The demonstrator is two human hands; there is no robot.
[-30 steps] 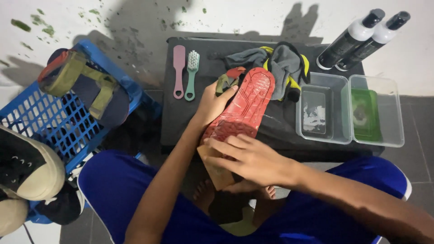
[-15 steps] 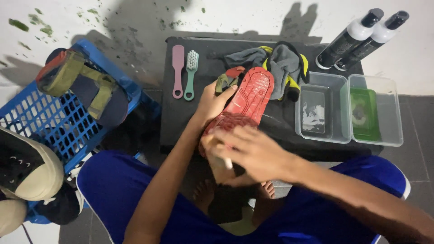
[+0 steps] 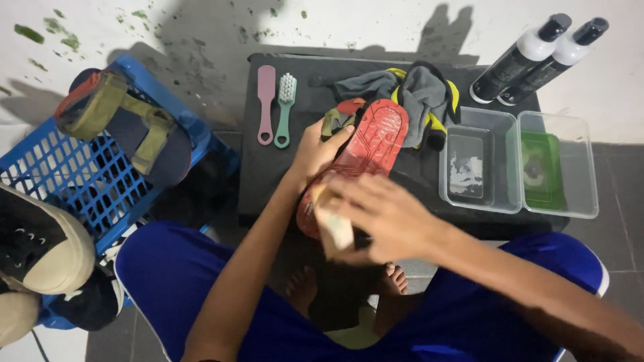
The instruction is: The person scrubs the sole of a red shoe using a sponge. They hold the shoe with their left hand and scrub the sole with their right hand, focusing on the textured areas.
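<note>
Matt red ridged rubber sole (image 3: 365, 157)

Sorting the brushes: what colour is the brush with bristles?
Green handle, white bristles, in the head view.

A home shoe-cleaning corner: tiled floor (image 3: 627, 221), shoes in a blue crate (image 3: 74, 181), brushes (image 3: 276, 107), spray bottles (image 3: 537, 57).

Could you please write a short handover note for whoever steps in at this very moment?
Left hand grips the red-soled sandal, sole up, over the black table.
Right hand presses a pale brush on the sole's heel end; the hand is blurred.
Two spare brushes, grey cloths, two bottles and two clear tubs sit on the table.
Another sandal lies on the blue basket.
Done: not judgeable. Left: toe end.
</note>
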